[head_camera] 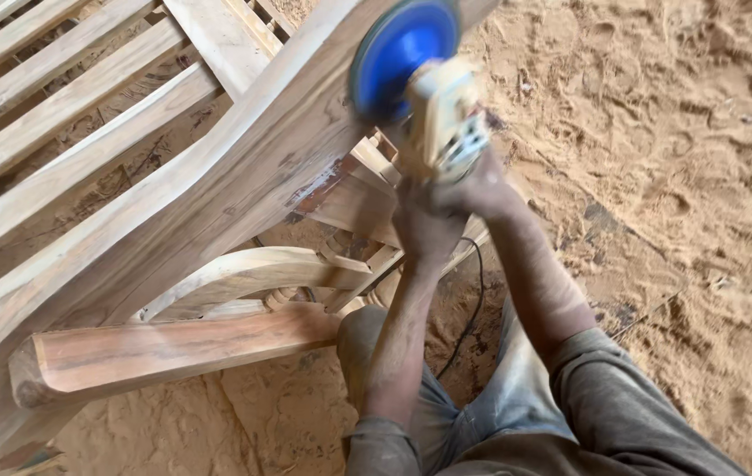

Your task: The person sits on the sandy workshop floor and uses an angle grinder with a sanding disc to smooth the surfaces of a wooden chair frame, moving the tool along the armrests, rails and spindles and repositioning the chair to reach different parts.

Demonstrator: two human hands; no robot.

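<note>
A dust-coated power sander (440, 119) with a round blue disc (402, 53) is pressed against the curved top rail (217, 181) of a bare wooden bench lying on its side. My left hand (424, 234) grips the tool's rear handle from below. My right hand (481, 185) wraps the tool's body just behind the motor housing. Both forearms are covered in fine dust. A black power cord (473, 308) hangs down from the tool between my arms.
The bench's back slats (50, 97) run across the upper left. A curved armrest (244, 273) and a straight leg (164, 348) jut toward me. Sawdust-covered ground (675, 176) spreads to the right, and my knees (499, 397) are below.
</note>
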